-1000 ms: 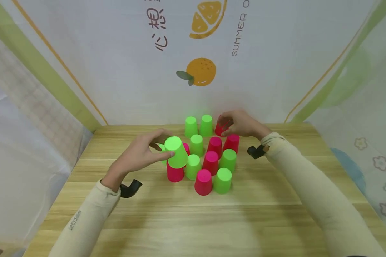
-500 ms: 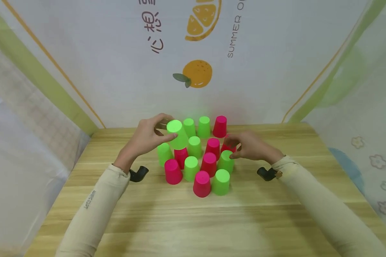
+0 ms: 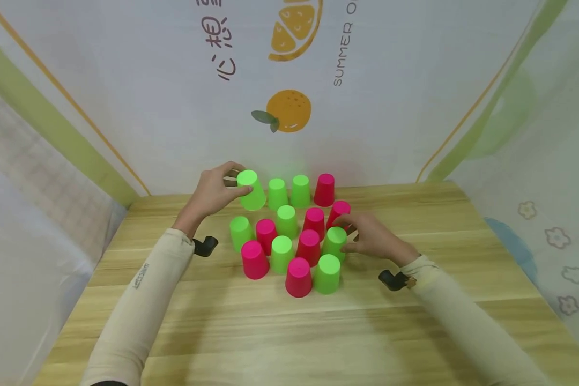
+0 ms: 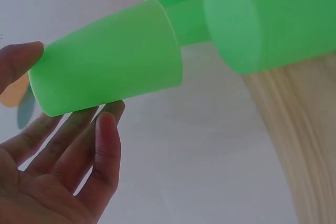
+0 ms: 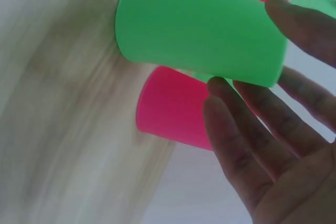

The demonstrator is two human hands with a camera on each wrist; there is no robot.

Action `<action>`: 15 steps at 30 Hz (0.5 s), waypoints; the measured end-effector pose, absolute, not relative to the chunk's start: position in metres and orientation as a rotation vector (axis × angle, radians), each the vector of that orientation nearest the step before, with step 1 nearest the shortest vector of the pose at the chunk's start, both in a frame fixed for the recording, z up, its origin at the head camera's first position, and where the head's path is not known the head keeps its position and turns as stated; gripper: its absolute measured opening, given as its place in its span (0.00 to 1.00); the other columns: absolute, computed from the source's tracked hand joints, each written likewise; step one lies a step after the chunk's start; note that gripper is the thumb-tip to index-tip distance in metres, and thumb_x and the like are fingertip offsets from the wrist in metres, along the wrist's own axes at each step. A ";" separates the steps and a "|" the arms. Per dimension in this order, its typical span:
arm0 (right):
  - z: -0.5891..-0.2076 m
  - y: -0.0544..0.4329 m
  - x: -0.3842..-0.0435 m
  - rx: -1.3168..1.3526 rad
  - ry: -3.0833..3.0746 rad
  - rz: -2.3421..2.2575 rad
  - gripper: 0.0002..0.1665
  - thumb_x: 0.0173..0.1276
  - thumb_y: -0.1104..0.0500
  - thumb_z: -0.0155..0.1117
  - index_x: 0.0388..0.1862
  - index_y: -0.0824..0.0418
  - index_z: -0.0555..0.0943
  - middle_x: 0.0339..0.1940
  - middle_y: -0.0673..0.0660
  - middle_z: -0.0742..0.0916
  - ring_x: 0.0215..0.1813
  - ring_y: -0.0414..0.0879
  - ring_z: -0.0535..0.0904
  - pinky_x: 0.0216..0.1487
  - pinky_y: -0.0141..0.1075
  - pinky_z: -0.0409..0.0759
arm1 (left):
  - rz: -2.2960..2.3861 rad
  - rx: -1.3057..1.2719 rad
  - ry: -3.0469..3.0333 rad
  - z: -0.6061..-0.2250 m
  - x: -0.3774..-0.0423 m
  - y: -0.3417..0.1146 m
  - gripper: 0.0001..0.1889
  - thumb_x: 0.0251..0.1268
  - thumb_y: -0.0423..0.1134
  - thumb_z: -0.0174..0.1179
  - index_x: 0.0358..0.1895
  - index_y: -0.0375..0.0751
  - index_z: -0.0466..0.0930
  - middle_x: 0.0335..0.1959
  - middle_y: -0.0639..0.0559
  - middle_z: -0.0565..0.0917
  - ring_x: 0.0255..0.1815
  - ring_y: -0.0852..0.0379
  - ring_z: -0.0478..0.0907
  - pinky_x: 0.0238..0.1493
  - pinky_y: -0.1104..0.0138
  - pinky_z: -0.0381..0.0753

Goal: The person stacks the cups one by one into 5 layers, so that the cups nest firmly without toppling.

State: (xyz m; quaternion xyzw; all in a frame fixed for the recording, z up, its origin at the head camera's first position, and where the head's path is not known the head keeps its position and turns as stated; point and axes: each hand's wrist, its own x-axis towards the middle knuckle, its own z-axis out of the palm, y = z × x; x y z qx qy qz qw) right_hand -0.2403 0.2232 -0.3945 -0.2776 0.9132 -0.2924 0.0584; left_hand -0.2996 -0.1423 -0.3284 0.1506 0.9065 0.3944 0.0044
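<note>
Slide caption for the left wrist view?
The left hand holds a green cup, with other green cups alongside and wooden tabletop at frame right.

Setting: curtained-off booth; wider room type undetermined. Evidence: wood-grain table [image 3: 241, 343], its far edge at a white curtain [image 3: 391, 107] printed with oranges [image 3: 289, 111] and lettering [image 3: 343, 53]; flower-patterned cloth [image 3: 535, 177] hangs at right.

Cream sleeves [image 3: 127, 321] [image 3: 463, 321] on both arms, dark "LetsSlim" lettering [image 3: 140, 275] down the left one, black elbow-shaped fittings [image 3: 206, 246] [image 3: 392, 280] at the wrists, hands [image 3: 213, 193] [image 3: 373, 237] bare.
</note>
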 end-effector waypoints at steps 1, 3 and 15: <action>-0.397 0.223 -0.241 -0.837 2.768 -0.898 0.28 0.57 0.64 0.77 0.57 0.63 0.80 0.52 0.60 0.88 0.50 0.55 0.86 0.43 0.41 0.89 | 1.226 0.460 2.836 -0.330 -0.302 -0.144 0.27 0.65 0.44 0.66 0.64 0.39 0.72 0.62 0.36 0.80 0.64 0.36 0.80 0.61 0.47 0.83; -0.402 0.223 -0.242 -0.817 2.763 -0.943 0.27 0.58 0.64 0.76 0.57 0.63 0.81 0.51 0.59 0.88 0.50 0.55 0.86 0.42 0.40 0.89 | 1.199 0.436 2.829 -0.335 -0.309 -0.145 0.27 0.65 0.44 0.66 0.64 0.38 0.72 0.63 0.35 0.79 0.64 0.35 0.79 0.61 0.48 0.82; -0.414 0.223 -0.240 -0.737 2.721 -1.154 0.29 0.57 0.65 0.77 0.59 0.63 0.80 0.52 0.61 0.88 0.56 0.57 0.84 0.54 0.49 0.87 | 0.940 0.379 2.840 -0.352 -0.351 -0.139 0.26 0.64 0.42 0.65 0.61 0.33 0.73 0.64 0.32 0.79 0.67 0.35 0.74 0.65 0.47 0.77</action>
